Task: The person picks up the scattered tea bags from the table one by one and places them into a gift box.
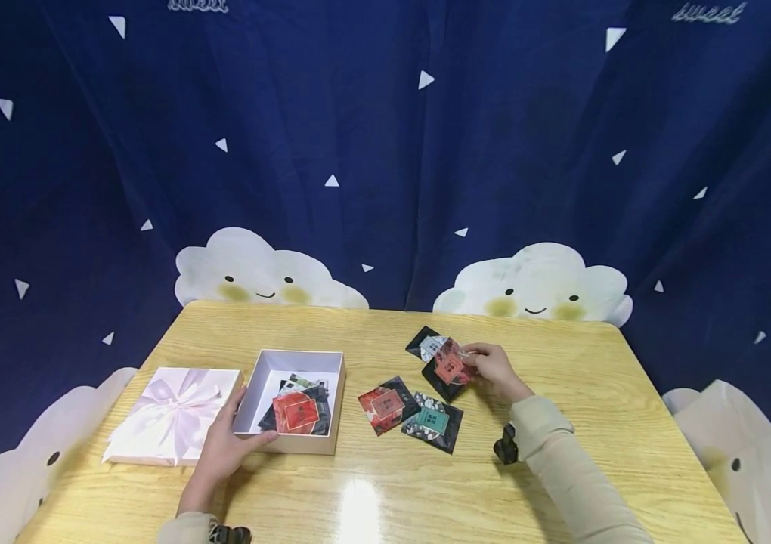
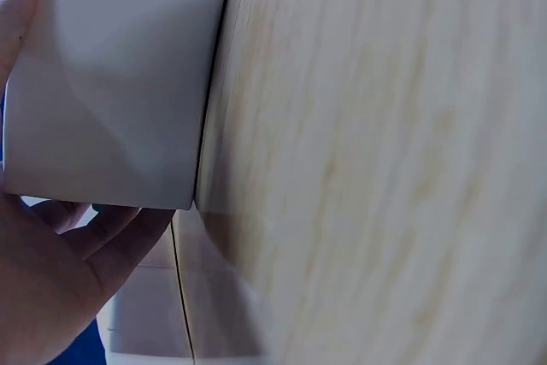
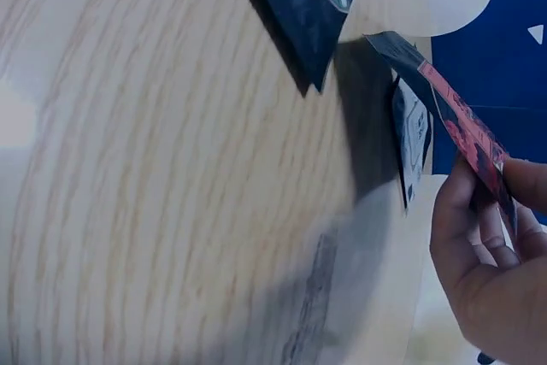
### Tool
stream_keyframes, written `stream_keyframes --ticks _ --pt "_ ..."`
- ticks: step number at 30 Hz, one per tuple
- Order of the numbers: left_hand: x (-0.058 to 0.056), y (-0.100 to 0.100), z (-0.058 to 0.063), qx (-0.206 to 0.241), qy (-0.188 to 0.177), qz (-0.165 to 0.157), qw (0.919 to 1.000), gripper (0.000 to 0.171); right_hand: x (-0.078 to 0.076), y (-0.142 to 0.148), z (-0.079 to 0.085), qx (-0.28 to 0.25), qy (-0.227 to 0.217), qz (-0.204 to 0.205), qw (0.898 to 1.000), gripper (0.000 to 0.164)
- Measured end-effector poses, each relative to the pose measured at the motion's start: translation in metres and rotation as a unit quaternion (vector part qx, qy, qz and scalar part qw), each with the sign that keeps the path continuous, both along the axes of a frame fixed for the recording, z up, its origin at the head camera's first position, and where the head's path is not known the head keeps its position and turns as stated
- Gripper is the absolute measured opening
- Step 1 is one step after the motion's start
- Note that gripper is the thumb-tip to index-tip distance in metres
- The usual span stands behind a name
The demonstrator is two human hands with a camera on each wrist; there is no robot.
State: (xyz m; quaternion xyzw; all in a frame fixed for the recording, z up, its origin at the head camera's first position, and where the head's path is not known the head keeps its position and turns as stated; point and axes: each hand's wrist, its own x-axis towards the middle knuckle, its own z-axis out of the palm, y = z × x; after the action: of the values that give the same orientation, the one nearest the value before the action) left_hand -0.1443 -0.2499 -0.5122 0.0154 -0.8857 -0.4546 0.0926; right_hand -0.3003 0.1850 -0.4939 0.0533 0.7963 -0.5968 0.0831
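My left hand (image 1: 224,447) grips the near left corner of an open white gift box (image 1: 311,444), its thumb at the front wall and the fingers along the side. Several flat sachets lie inside, a red and black one (image 1: 300,412) on top. In my right hand (image 1: 492,368) a red and black sachet (image 1: 450,364) is pinched by its edge, tilted up from the table in the right wrist view. Behind it lies a black sachet with a pale label (image 1: 429,344). Nearer the box, a red-labelled sachet (image 1: 387,406) and a green-labelled one (image 1: 434,421) lie side by side.
A pale pink box lid (image 1: 174,417) with a ribbon bow lies just left of the box. All of this is on a light wooden table (image 1: 562,347). A dark blue curtain (image 1: 385,151) with clouds and white triangles hangs behind its far edge.
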Motion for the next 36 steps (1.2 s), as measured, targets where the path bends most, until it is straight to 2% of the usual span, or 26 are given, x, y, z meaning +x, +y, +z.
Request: stream_keyframes --ticks 6,10,13,15,16,19,22,23,24,27,30,31,36 --pt "0.0 0.0 0.001 0.002 -0.002 -0.002 1.0 0.097 -0.007 0.005 -0.008 -0.034 0.007 0.012 0.999 0.028" --pt "0.0 0.0 0.001 0.006 -0.002 -0.002 1.0 0.097 -0.016 0.009 -0.021 -0.072 0.023 0.028 0.997 0.031" --pt "-0.001 0.0 0.0 0.006 0.002 -0.002 1.0 0.096 -0.018 0.007 -0.024 -0.106 0.03 0.033 0.993 0.03" --pt "-0.002 0.0 -0.001 0.002 0.005 -0.003 1.0 0.096 -0.014 0.002 -0.017 -0.115 0.034 0.033 0.992 0.03" --pt "-0.002 0.0 -0.001 0.002 0.005 -0.003 1.0 0.096 -0.013 0.001 -0.016 -0.137 0.043 0.044 0.989 0.029" --pt "-0.002 0.0 -0.001 0.002 0.007 -0.003 1.0 0.096 -0.001 -0.012 0.003 -0.125 0.041 0.034 0.991 0.032" --pt "-0.001 -0.001 -0.001 0.002 0.007 -0.002 1.0 0.097 0.003 -0.02 0.009 -0.13 0.038 0.026 0.99 0.031" --pt "-0.001 -0.001 -0.001 0.003 0.007 -0.002 1.0 0.097 0.008 -0.026 0.017 -0.12 0.028 0.013 0.992 0.032" --pt "-0.001 -0.001 -0.001 0.003 0.007 -0.001 1.0 0.097 0.007 -0.027 0.016 -0.147 0.039 0.026 0.988 0.03" --pt "0.0 -0.001 0.0 0.004 0.007 -0.001 1.0 0.097 0.008 -0.035 0.018 -0.174 0.036 0.028 0.984 0.027" --pt "0.0 -0.001 0.0 0.005 0.006 -0.002 1.0 0.097 0.009 -0.046 0.023 -0.177 0.027 0.027 0.983 0.03" --pt "0.0 -0.001 0.0 0.004 0.007 -0.002 1.0 0.097 0.01 -0.051 0.027 -0.16 0.012 0.013 0.987 0.032" --pt "-0.001 -0.001 -0.002 0.003 0.005 -0.001 1.0 0.097 0.01 -0.067 0.036 -0.173 -0.001 0.023 0.985 0.035"
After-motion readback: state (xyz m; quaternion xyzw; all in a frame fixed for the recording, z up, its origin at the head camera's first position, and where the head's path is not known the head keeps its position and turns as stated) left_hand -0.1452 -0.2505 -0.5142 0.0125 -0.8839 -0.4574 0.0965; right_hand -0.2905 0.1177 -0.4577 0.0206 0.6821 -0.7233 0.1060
